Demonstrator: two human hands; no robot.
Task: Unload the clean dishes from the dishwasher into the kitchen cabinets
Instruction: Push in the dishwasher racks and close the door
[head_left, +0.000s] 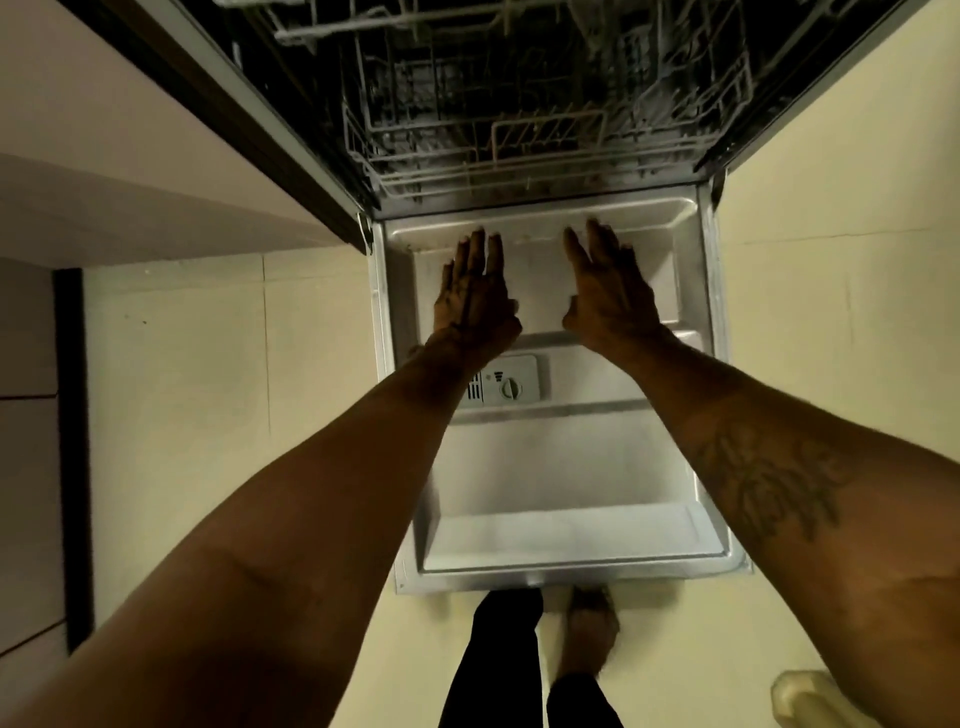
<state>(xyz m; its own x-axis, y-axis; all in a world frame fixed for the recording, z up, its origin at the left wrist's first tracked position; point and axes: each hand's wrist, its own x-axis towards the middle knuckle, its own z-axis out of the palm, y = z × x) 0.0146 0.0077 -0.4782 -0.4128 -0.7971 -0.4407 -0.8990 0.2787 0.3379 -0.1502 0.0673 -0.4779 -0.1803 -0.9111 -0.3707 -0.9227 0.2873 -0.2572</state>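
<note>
Dishes: none plainly in view. Lower rack (519, 150) sits inside the dishwasher, its front wire edge just behind the door's hinge edge. Wire looks bare at the front; deeper in it is dark and blurred, so I cannot tell whether anything is left there.

Door (571, 467) is down flat. Dispenser (506, 385) sits mid-door, partly under the left wrist.

Left hand (475, 296): palm down, fingers straight and close together, holding nothing, over the door near its hinge edge, just short of the rack. Right hand (608, 291): the same pose, beside it and apart from it, also holding nothing. Whether either palm touches the door cannot be told.

Likely step: taking the rack's front edge to draw it out.

Risks, as I judge them:
- An uneven pull, one hand ahead of the other, could skew the rack on its runners and jam it.
- A sharp tug could knock any unseen dishes together.
- Weight leaned on the door could strain the hinges.
- A bare foot (589, 639) stands at the door's outer edge, so a step forward could catch the shin.

Hard to read: upper rack (363, 26) is cut off at the top; fingertips are motion-blurred; a pale object (810, 696) at bottom right is cropped and unidentifiable.
</note>
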